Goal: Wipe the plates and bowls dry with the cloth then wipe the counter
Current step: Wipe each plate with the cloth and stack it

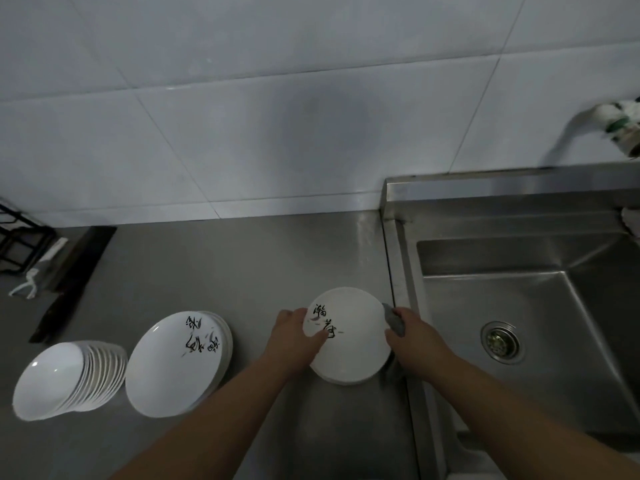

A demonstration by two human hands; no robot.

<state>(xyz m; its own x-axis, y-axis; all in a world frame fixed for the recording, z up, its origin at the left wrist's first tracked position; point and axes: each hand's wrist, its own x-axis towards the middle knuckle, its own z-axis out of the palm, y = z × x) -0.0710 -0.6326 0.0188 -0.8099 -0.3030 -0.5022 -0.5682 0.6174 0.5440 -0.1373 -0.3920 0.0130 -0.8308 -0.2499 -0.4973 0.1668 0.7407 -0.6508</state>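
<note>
The left hand (298, 336) holds the plate (349, 336) steady so the right hand (414, 336), gripping the cloth (394, 320), can wipe its edge.

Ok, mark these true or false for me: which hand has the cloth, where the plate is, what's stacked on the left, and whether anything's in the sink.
1. The right hand holds the cloth at the plate's right edge. True.
2. The left hand is off the plate. False: it grips the plate's left rim, thumb on its face.
3. The plate is in the sink. False: it is over the counter, left of the sink.
4. Stacked bowls lie left of a plate stack. True.
5. The sink basin holds dishes. False: only its drain shows.
</note>
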